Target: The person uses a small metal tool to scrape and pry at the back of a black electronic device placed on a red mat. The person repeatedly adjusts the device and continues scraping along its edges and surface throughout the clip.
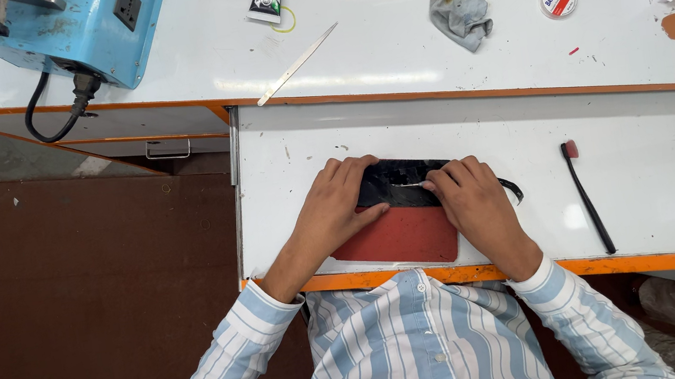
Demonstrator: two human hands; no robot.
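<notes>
Two hands (405, 202) pressing one black device (396, 183), one red mat (401, 238)

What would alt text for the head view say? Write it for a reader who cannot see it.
Seen from above, a person's left hand and right hand press on a flat red and black device lying on a white pull-out shelf. A black toothbrush lies to its right. On the white bench behind are tweezers, a grey rag and a blue machine.
</notes>
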